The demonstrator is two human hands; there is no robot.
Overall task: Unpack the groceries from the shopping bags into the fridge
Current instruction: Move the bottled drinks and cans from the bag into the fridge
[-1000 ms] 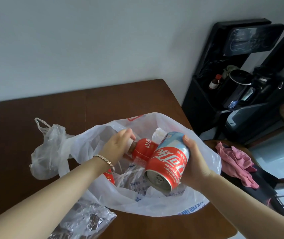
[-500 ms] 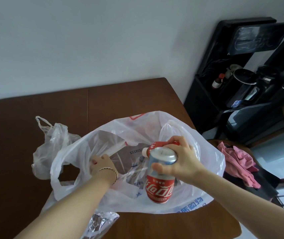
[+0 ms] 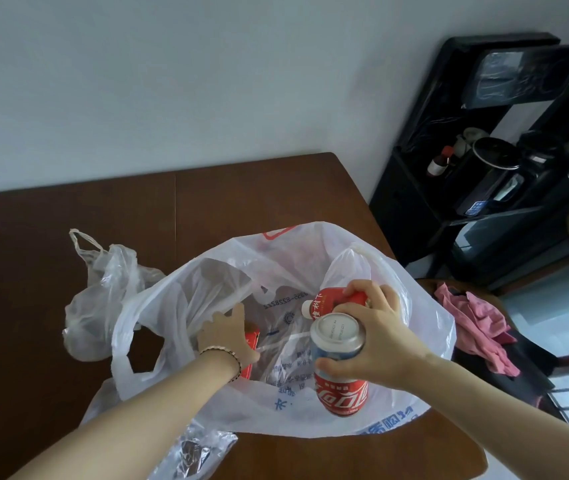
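Red can (image 3: 341, 393) | held in right hand (image 3: 385, 344) fingers (image 3: 368, 289) | above white bag (image 3: 310, 415)

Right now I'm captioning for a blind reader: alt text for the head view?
A person's right hand grips a red cola can and a red bottle over a white shopping bag on a brown table; the left hand reaches inside it.

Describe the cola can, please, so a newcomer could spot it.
On the brown table lies an open white shopping bag. Above its near edge the right hand grips the cola can: red and pale blue metal, unlike the red pouch held with it.
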